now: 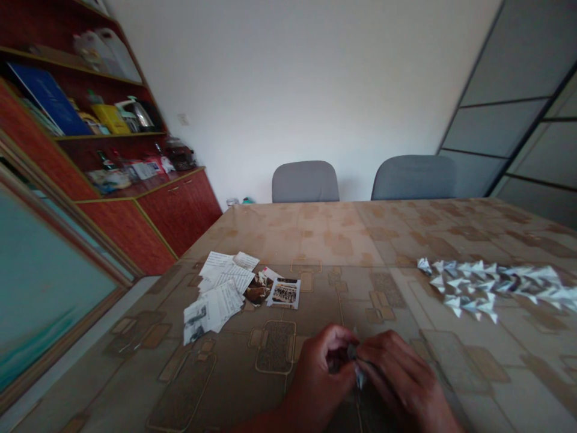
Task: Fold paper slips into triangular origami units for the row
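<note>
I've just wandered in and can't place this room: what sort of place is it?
Probably a home dining room, though perhaps a break room: a broad patterned table, two grey chairs at its far side, and a reddish-brown cabinet holding what looks like a kettle.

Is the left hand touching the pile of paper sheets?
No, the left hand holds a small paper piece, with table showing between it and the pile.

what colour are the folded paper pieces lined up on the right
Mostly whitish, with greyer parts: the folded paper pieces, head view.
</note>
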Demonstrator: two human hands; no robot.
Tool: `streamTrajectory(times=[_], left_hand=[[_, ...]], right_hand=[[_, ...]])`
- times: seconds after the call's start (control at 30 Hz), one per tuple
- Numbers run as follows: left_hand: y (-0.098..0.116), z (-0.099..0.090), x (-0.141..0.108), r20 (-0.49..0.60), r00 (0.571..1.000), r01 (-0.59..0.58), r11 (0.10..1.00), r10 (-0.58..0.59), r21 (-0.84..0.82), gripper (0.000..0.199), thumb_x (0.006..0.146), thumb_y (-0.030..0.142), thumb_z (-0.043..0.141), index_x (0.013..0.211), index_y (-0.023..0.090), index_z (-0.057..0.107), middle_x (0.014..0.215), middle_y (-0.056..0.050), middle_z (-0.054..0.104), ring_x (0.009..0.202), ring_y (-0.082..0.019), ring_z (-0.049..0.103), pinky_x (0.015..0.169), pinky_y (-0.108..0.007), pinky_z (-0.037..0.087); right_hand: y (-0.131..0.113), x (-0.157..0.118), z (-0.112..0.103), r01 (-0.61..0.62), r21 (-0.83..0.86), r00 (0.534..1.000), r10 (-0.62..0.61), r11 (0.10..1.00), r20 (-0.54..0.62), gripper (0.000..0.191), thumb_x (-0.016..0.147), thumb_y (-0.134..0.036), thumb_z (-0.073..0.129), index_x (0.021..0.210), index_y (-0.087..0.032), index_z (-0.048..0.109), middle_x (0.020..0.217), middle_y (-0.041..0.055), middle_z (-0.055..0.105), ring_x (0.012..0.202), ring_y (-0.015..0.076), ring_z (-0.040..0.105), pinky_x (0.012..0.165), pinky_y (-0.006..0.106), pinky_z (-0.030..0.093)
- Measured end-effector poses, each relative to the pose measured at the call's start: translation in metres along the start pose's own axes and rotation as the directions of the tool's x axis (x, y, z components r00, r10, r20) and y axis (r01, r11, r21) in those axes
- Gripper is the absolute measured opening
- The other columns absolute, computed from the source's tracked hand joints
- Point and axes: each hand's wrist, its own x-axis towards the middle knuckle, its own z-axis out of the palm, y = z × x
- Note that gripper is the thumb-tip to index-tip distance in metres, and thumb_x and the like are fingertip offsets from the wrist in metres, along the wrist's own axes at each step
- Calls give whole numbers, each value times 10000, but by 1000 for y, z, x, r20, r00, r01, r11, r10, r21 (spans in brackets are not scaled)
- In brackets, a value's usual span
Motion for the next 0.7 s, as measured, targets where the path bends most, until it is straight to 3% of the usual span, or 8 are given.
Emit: streamTrajectory(times=[0.2, 0.4, 0.57, 0.7], left_hand=[[2, -2, -1, 6, 1000, -3, 999, 3, -45, 113, 730, 101, 583, 834, 145, 587, 824, -51, 670, 790, -182, 629, 701, -247, 454], [0, -3, 0, -37, 999, -12, 998, 14, 54, 117, 736, 104, 604, 846, 134, 628, 815, -53, 689, 783, -185, 641, 702, -244, 461], [4, -8, 0, 11, 1000, -15, 1000, 15, 0, 167, 801, 236, 611, 892, 108, 668, 857, -83, 700, 811, -200, 648, 724, -262, 482], [3, -9, 0, -8, 1000, -18, 999, 19, 38, 185, 804, 266, 614, 861, 108, 692, 803, -71, 700, 770, -192, 647, 697, -252, 482]], right_hand=[[1, -2, -2, -88, 56, 995, 85, 995, 57, 160, 969, -228, 454, 1012, -204, 607, 827, 53, 681, 756, 168, 672, 668, 246, 568], [4, -4, 1, -24, 67, 999, 22, 997, 32, 146, 953, -147, 457, 961, -197, 594, 783, 36, 669, 711, 152, 662, 645, 231, 555], [6, -8, 0, -134, 144, 989, 124, 980, 75, 105, 929, -146, 493, 971, -202, 572, 839, 41, 648, 769, 149, 667, 685, 216, 553], [4, -8, -1, -171, 174, 985, 162, 970, 63, 112, 916, -124, 497, 940, -209, 565, 793, 23, 632, 702, 136, 659, 635, 200, 538]])
